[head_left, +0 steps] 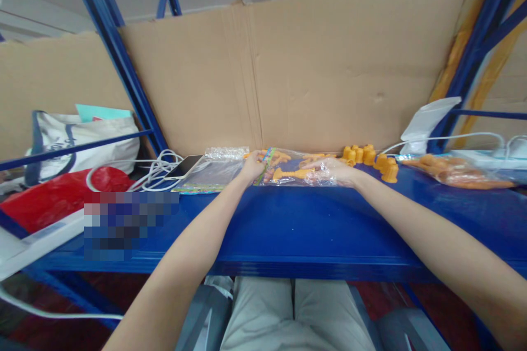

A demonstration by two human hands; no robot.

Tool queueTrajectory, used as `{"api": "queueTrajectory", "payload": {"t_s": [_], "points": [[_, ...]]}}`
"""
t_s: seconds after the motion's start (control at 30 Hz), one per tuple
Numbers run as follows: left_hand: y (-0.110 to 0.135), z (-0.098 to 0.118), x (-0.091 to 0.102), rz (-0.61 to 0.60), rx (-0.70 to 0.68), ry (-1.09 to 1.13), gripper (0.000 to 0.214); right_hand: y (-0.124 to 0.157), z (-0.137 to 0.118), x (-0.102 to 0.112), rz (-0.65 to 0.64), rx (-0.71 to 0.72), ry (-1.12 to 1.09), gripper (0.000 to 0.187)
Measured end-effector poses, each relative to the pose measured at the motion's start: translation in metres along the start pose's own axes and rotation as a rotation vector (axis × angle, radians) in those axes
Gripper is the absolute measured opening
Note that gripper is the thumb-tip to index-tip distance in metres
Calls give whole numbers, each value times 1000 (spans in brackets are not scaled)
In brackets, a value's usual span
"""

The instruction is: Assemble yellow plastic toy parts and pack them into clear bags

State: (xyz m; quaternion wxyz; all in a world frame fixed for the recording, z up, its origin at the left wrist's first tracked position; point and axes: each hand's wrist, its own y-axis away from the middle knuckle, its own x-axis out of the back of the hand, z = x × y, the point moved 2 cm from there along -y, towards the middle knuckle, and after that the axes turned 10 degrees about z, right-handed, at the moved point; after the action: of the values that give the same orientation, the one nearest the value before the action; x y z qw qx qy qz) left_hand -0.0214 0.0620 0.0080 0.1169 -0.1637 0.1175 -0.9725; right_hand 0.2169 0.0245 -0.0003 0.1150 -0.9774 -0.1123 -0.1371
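A clear plastic bag (294,171) with several orange plastic parts inside lies on the blue shelf (288,225) in front of a cardboard wall. My left hand (253,166) is closed on the bag's coloured top edge at its left end. My right hand (331,170) lies on the bag's right part, its fingers curled down on the plastic over an orange piece. A group of loose orange parts (370,159) stands just right of the right hand.
A stack of flat clear bags (208,175) and a phone (184,166) with white cables lie to the left. A second bag of orange parts (453,171) sits at the right beside a white charger. A red bag and a white tote stand far left.
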Motion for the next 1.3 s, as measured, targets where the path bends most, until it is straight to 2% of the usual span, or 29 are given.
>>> {"api": "queueTrajectory", "payload": {"t_s": [0.13, 0.3, 0.4, 0.5, 0.7, 0.9, 1.07, 1.2, 1.3], "points": [[-4, -3, -2, 23, -18, -26, 26, 2, -4, -11, -38, 48, 65, 37], [-4, -3, -5, 21, 19, -35, 25, 1, -2, -11, 14, 88, 89, 38], [-2, -2, -5, -95, 96, 26, 9, -1, 0, -10, 39, 105, 71, 38], [1, -3, -4, -203, 138, 113, 13, -2, 1, -12, 51, 99, 101, 38], [-3, -12, -6, -226, 171, 177, 7, 0, -2, -16, 28, 113, 169, 39], [-6, -14, -7, -252, 216, 261, 13, 5, -8, -19, 27, 34, 115, 44], [-1, -11, -4, -294, 279, 242, 14, 3, -2, -19, -12, -65, 7, 42], [3, -10, -3, -357, 337, 255, 12, 0, 6, -16, -30, -60, 44, 42], [4, -10, -4, -356, 382, 272, 14, 0, 7, -16, -45, -70, 48, 42]]}}
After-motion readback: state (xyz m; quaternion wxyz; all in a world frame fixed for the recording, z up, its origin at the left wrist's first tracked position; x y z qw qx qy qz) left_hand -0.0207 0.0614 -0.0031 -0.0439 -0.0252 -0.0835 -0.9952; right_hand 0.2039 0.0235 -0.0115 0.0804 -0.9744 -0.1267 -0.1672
